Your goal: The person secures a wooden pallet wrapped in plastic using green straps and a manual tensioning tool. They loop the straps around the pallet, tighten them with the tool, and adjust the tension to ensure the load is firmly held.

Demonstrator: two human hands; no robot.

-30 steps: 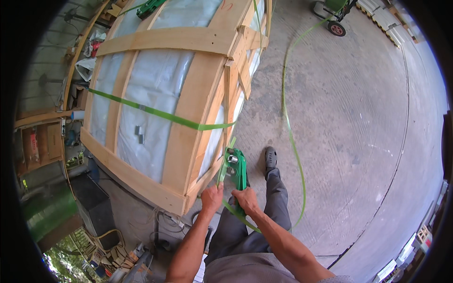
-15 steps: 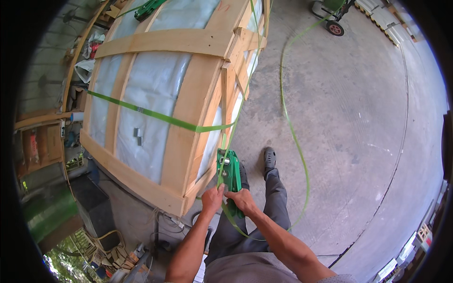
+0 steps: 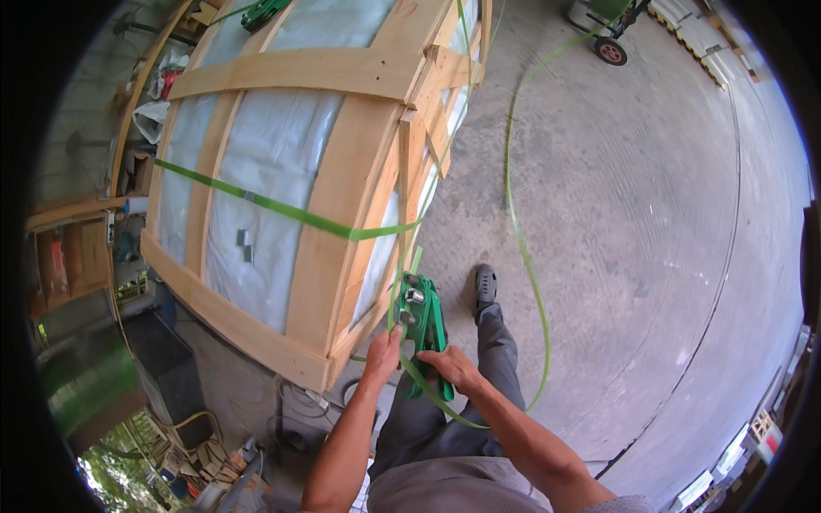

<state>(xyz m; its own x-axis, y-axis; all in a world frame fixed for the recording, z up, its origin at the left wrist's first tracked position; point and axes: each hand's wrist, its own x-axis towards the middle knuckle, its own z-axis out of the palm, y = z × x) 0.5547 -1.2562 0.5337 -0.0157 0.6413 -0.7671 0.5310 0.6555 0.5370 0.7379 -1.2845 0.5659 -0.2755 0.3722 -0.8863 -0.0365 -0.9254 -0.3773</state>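
Observation:
A wooden crate (image 3: 329,190) with plastic-wrapped contents stands at left, and a tight green strap (image 3: 295,213) runs across its top and over the right edge. Beside the crate's near right corner, a green hand-held strapping tool (image 3: 422,318) hangs on the strap. My left hand (image 3: 384,352) is closed, pinching the strap just left of the tool. Wrapped round the tool's lower handle end is my right hand (image 3: 451,366); its fingertips are partly hidden. Two small metal strap seals (image 3: 245,244) lie on the plastic.
Loose green strapping (image 3: 544,325) loops over the concrete floor (image 3: 637,256) from a wheeled strap cart (image 3: 609,50) at far right. Another green tool (image 3: 259,14) rests on the crate's far end. A dark box (image 3: 162,363) and scrap wood (image 3: 201,470) sit at lower left.
The tool has tilted and shifted slightly right, and a short strap end now shows above it. My right hand has moved a little right with the tool, farther from my left.

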